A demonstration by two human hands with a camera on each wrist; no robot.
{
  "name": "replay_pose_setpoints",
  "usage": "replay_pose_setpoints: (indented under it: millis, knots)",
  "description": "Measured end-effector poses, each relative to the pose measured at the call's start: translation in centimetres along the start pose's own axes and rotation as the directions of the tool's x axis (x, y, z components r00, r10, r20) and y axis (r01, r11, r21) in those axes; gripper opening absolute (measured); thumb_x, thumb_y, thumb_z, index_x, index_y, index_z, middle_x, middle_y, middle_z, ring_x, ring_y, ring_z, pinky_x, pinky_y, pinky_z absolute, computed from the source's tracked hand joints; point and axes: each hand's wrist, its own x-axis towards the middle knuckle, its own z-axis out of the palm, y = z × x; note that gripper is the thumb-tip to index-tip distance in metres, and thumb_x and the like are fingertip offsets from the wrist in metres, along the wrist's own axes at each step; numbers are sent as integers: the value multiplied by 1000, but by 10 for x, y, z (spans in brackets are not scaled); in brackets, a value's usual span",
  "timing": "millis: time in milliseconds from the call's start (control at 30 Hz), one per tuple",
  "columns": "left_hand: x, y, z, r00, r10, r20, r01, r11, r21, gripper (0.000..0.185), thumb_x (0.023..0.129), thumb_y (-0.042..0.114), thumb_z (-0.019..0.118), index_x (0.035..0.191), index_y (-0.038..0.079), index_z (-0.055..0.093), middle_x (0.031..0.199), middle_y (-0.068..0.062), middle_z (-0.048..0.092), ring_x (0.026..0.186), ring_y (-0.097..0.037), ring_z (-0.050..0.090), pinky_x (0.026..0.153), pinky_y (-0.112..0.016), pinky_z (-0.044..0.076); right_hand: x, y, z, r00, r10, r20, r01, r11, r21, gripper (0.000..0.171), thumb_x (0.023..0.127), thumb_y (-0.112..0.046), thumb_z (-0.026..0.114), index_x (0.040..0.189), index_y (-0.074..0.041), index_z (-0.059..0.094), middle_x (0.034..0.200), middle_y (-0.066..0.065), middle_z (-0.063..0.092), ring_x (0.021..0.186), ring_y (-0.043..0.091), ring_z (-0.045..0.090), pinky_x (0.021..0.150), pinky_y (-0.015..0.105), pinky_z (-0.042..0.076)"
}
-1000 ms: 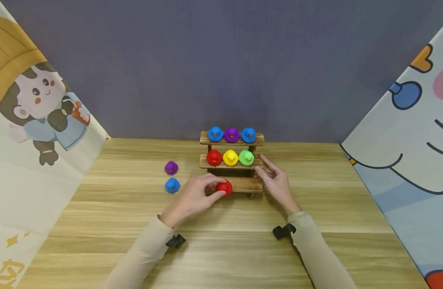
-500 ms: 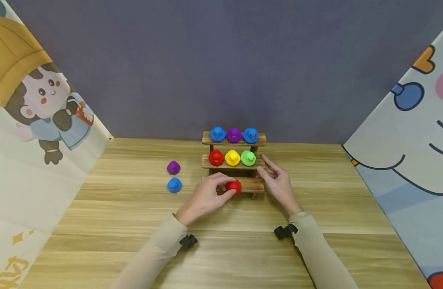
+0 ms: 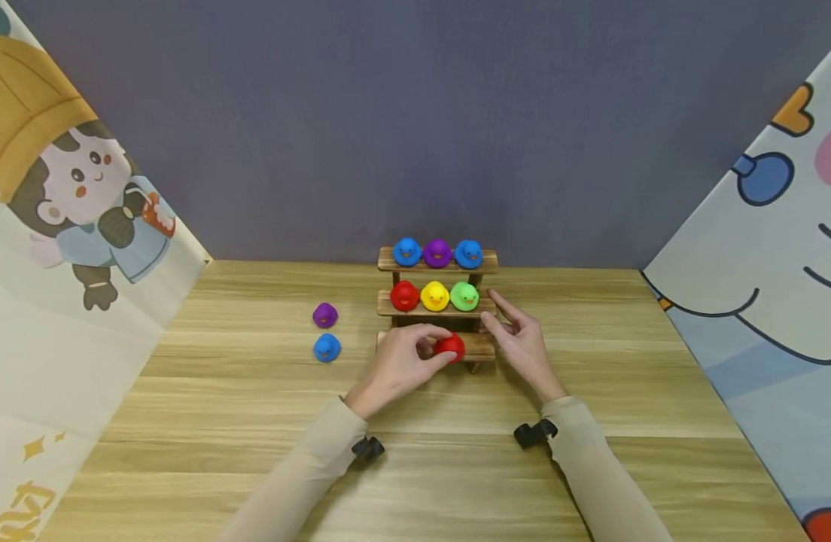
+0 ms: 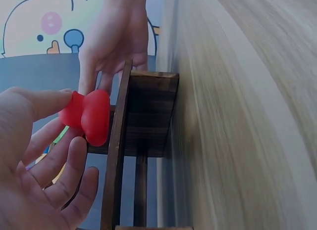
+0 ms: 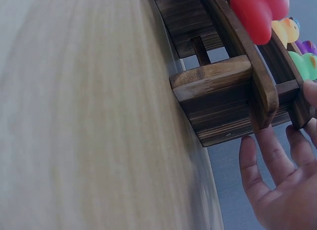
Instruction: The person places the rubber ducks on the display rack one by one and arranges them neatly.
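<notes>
Red rubber duck (image 3: 451,347), glossy, pinched in left hand (image 3: 397,366)

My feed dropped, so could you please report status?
Left hand pinches red duck at rack's bottom shelf. Right hand open, touching rack. Nothing blocking.

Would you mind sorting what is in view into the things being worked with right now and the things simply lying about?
In hand: left hand, red duck, wooden rack, right hand.
Lying about: purple duck and blue duck on the table.
</notes>
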Motion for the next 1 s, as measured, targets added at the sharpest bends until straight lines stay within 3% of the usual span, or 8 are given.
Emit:
replay_pose_setpoints:
  millis: [267,600,700,1000]
  knots:
    - [5,3,6,1000,-23,-3,23,1000,-20,31,94,35,82,122,22,80,100,4,81,82,-5,69,74,-25,56,0,1,-1,1000,-8,0,8,1000,4,56,107,-21,68,159,-10,50,164,16,48,88,1,78,74,17,62]
    - [11,0,14,1000,-16,5,16,999,-43,29,96,33,81,122,19,80,96,3,80,76,-3,66,68,-22,54,0,2,1,1000,-7,4,7,1000,-20,58,107,-22,68,159,-7,49,164,14,48,89,0,78,50,19,46]
    - [12,0,15,1000,-13,1,13,999,-43,29,97,34,80,122,20,81,92,4,79,74,-3,66,65,-22,53,0,2,1,1000,-6,2,6,1000,-25,57,107,-22,68,159,-8,49,164,14,49,89,0,78,52,20,49]
    - [14,0,18,1000,-8,-12,7,999,-44,29,96,33,81,122,20,81,87,5,79,71,-1,65,62,-22,53,0,3,0,1000,-3,-5,3,1000,-20,55,106,-23,68,158,-13,52,164,13,49,89,0,78,50,17,45]
